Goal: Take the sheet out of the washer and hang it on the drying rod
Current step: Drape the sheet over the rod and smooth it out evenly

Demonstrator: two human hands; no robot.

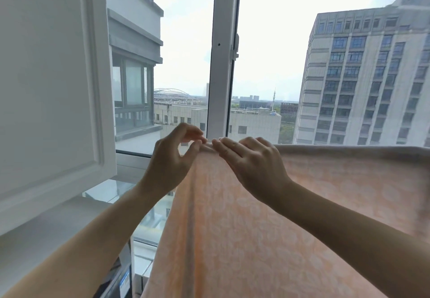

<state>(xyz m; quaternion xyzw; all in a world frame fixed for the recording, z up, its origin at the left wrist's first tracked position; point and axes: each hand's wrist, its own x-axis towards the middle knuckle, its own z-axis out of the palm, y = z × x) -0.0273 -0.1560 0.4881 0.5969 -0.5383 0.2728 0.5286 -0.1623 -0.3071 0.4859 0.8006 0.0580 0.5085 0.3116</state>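
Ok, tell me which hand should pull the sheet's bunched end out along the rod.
Probably left. The left hand pinches the sheet at its bunched left end, nearest the uncovered side; the right hand rests farther in.

The sheet point(244, 239) is pale peach-orange with a faint lighter floral pattern; the window frame point(223, 53) and cabinet door point(46, 88) are white

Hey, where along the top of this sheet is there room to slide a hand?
Free: the sheet's top fold right of the right hand, bare to the frame edge, and the gap between the cabinet door and left hand. Crowded: the left corner, where both hands' fingertips meet.
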